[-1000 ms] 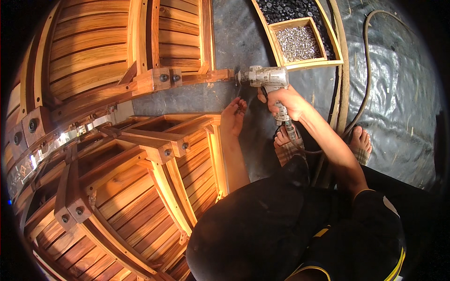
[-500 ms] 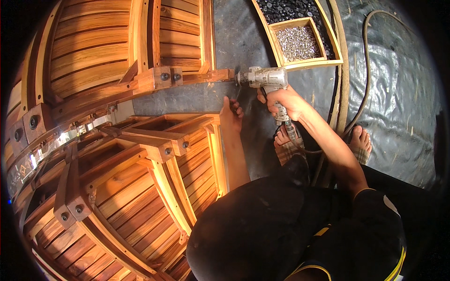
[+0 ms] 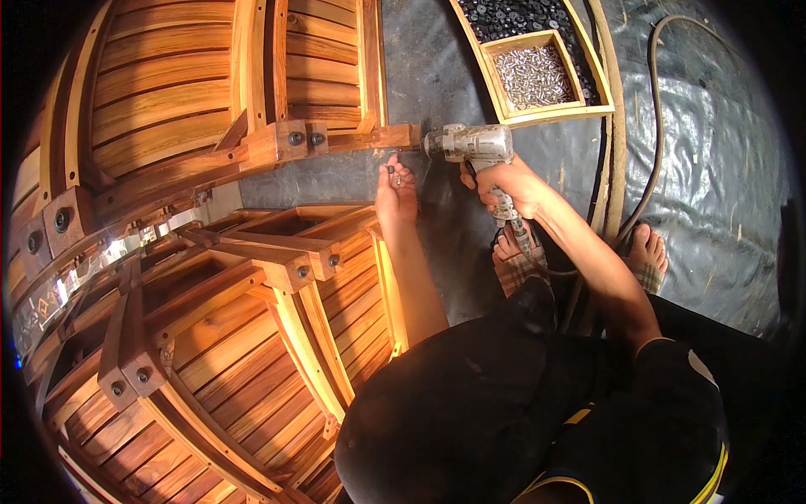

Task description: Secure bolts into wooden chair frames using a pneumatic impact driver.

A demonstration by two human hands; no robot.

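Note:
My right hand is wrapped round the grip of a worn grey air-powered driver with a hose at its base. The driver's nose points left, close by the end of a brown wooden leg. Just below that leg, my left hand is turned palm up with curled fingers. At its fingertips is a small black round pad, and a bit of shiny metal, perhaps a screw, shows in the palm. Similar black pads are fixed to other leg ends.
Slatted wooden furniture pieces fill the left side. At the top right stands a wooden tray of black pads, holding a smaller box of silver screws. A dark hose curves over the black floor sheet, near my feet.
My left hand has moved left and slightly up toward the underside of the leg, and its palm now faces up, showing the black pad. The driver has shifted only slightly.

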